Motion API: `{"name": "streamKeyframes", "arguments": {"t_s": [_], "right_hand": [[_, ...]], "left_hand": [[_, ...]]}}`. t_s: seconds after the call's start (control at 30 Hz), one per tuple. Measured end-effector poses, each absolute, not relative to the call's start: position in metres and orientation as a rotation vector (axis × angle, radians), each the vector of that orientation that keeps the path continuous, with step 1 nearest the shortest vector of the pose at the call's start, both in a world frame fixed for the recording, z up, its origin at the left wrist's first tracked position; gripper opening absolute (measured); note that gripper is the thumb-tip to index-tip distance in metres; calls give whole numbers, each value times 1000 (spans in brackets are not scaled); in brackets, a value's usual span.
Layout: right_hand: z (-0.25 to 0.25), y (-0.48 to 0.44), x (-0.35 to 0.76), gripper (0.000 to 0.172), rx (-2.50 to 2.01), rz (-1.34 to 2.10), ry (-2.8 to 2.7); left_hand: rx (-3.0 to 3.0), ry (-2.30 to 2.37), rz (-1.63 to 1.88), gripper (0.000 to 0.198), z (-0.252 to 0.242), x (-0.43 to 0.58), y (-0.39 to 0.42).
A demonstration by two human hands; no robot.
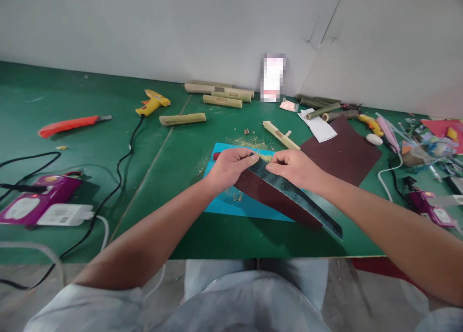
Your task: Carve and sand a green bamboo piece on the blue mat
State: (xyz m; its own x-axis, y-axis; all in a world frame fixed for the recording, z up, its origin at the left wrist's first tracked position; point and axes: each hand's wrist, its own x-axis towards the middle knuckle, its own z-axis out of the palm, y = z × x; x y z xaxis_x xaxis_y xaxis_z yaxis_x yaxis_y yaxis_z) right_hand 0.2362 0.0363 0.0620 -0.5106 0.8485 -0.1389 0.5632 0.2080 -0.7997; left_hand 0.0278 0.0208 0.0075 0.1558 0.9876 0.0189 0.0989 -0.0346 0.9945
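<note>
My left hand [232, 166] pinches the upper end of a sheet of sandpaper [277, 200] between thumb and fingers. Close by on the right, my right hand [293, 167] grips the same sheet along its edge. A long strip of the sheet's dark printed back [307, 203] faces up, and reddish-brown grit shows beside it. The sheet slants down toward the table's front edge. Whether it is folded or torn at my fingers I cannot tell. Under it lies a blue sheet [220, 203], with yellowish shavings [249, 141] on it and just behind it.
Bamboo pieces [222, 101] lie along the wall; a notched bamboo piece [281, 135] lies nearer. At left are a yellow glue gun [154, 103], a red-handled knife [72, 126] and a purple power strip [43, 199] with cords. Another brown sheet [342, 153] and clutter [427, 146] occupy the right.
</note>
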Motion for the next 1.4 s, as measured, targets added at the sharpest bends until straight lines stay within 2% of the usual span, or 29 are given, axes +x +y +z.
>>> {"name": "streamKeyframes", "arguments": {"t_s": [0.23, 0.43, 0.63, 0.8, 1.0, 1.17, 1.4], "right_hand": [[56, 32, 248, 33, -1307, 1508, -2058], [54, 21, 250, 36, -1397, 1386, -1973], [54, 10, 258, 32, -1377, 1445, -1893], [48, 3, 258, 32, -1414, 1353, -1893], [53, -4, 261, 31, -1452, 1469, -1826], [52, -9, 261, 34, -1488, 1349, -1838], [51, -17, 266, 36, -1506, 1369, -1896]], "left_hand": [[1422, 1145, 1045, 34, 10, 22, 26], [1417, 1111, 1030, 34, 6, 22, 27], [1387, 1094, 1062, 34, 12, 17, 29], [1446, 1093, 1040, 35, 13, 17, 29], [1420, 1080, 1077, 35, 13, 13, 32], [1459, 1059, 1083, 35, 9, 10, 35], [1468, 1031, 1109, 33, 9, 7, 38]]}}
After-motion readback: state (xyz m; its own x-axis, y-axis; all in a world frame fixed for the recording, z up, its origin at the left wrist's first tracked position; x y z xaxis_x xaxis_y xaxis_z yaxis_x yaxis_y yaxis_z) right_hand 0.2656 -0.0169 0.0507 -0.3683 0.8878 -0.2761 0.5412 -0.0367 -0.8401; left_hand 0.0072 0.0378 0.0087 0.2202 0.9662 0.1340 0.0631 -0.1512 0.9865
